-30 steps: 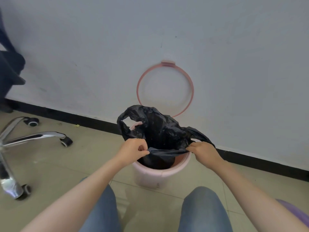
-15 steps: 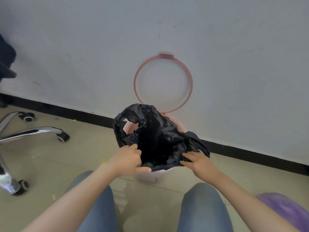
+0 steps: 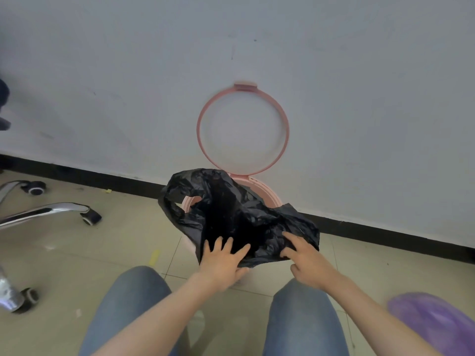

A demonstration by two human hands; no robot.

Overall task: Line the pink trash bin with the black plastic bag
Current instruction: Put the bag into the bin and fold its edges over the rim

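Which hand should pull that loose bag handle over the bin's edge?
Probably the left hand: the black bag's loose handle loop droops on its side of the pink bin. The right hand is farther away.

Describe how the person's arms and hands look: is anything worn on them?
Both forearms are bare, with no sleeves in view. The left hand and the right hand wear no gloves; no ring, watch or bracelet is visible. Blue jeans cover the knees below them.
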